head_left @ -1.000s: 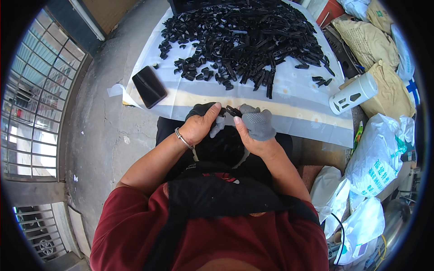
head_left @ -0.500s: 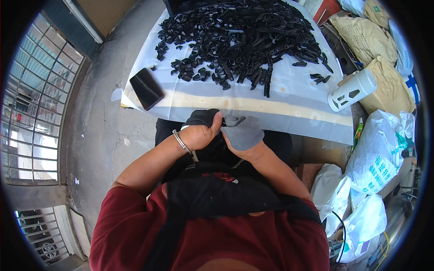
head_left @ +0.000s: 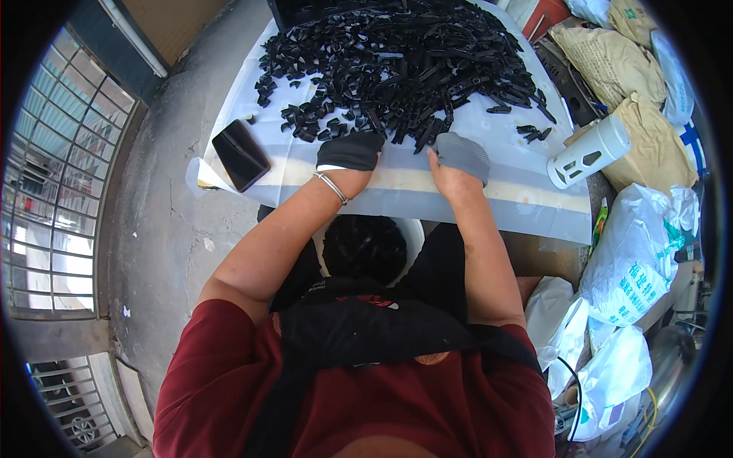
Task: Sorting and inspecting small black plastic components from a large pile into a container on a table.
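Note:
My left hand (head_left: 351,156), in a black fabric cover with a bracelet at the wrist, reaches over the table's near side to small curved black plastic pieces (head_left: 301,118). Its fingers are hidden beneath the cover. To its right, my right hand (head_left: 460,162) wears a grey dotted glove and is at the near edge of the long black plastic pieces (head_left: 458,76); its thumb shows on the left side, the other fingers do not. Whether either hand grips a piece cannot be seen. Between my knees, a white bucket (head_left: 414,237) holds many black pieces.
A white sheet covers the table (head_left: 527,191). A dark phone (head_left: 241,155) lies at the left edge. On the right stand a white cylinder with dark cut-outs (head_left: 588,153), brown sacks (head_left: 611,61) and white plastic bags (head_left: 634,259). A barred window (head_left: 61,168) is at the left.
Both hands were together above the lap; they have moved forward and apart to the pile's near edge. The bucket between my knees has come into sight.

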Demonstrator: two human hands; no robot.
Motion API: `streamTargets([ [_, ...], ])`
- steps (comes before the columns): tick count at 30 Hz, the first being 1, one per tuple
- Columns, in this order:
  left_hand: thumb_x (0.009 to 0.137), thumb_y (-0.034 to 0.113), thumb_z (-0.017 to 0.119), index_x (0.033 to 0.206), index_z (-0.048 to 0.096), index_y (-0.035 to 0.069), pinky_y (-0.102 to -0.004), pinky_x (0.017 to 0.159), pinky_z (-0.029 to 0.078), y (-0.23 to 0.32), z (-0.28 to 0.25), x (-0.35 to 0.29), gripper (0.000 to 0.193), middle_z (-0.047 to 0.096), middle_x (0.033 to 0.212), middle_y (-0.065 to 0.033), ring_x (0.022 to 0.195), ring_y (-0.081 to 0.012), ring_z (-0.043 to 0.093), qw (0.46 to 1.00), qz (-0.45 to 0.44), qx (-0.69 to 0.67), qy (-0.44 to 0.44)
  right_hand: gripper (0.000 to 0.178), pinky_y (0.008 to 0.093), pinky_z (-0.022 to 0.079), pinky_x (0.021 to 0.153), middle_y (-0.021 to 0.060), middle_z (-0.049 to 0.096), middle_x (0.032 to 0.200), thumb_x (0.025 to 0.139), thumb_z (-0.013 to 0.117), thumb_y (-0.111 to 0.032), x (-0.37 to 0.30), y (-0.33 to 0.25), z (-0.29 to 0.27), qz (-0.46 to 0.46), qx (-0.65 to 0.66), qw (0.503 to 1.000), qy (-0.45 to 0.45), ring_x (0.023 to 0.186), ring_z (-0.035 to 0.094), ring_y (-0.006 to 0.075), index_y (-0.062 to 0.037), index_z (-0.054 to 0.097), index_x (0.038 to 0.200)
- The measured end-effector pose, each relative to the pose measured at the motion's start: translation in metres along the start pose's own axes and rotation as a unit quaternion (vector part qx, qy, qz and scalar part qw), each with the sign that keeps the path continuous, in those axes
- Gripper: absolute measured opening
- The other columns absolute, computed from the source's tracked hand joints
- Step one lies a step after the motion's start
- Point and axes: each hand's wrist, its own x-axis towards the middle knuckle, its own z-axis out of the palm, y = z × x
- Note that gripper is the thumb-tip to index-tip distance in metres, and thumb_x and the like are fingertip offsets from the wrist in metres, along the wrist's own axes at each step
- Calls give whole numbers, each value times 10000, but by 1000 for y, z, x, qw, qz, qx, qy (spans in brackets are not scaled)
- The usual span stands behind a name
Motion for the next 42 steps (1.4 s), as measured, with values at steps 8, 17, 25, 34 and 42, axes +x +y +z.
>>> streamTargets([
  [8, 756, 126, 506, 924, 589, 75, -384, 684, 476, 4, -11, -16, 194, 600, 859, -141, 784, -296, 589, 1000, -3, -19, 22, 225, 427, 428, 725, 157, 597, 869, 796, 561, -217, -33, 2, 4, -130, 74, 984, 96, 807, 554, 339, -38, 591, 929],
  [17, 747, 98, 498, 944, 583, 69, -405, 659, 466, -10, -6, -14, 217, 589, 831, -161, 760, -320, 580, 999, -11, 14, -43, 189, 412, 402, 648, 156, 569, 763, 827, 520, -182, -58, -32, -5, -178, 192, 965, 31, 703, 534, 338, -12, 555, 901],
  [25, 744, 117, 502, 968, 551, 24, -399, 674, 465, 5, -37, -40, 248, 596, 828, -192, 760, -349, 580, 990, 11, -119, -78, 225, 400, 406, 674, 133, 585, 806, 807, 557, -202, -66, -45, -15, -224, 281, 933, 24, 724, 551, 309, -29, 557, 950],
  [34, 642, 141, 670, 1071, 533, 12, -298, 651, 456, 11, -75, -50, 468, 591, 789, -135, 688, -203, 559, 898, 70, -302, -312, 311, 393, 433, 793, 133, 600, 931, 771, 603, -246, -65, -48, -43, -313, 375, 860, -144, 884, 551, 325, -94, 578, 1042],
  [42, 825, 219, 591, 1143, 521, 19, -251, 798, 433, 4, -56, -69, 382, 592, 1021, -58, 903, -129, 544, 803, -105, -512, -286, 303, 354, 429, 680, 104, 599, 783, 712, 693, -253, -69, -54, -40, -211, 373, 901, -65, 687, 572, 254, -40, 591, 903],
])
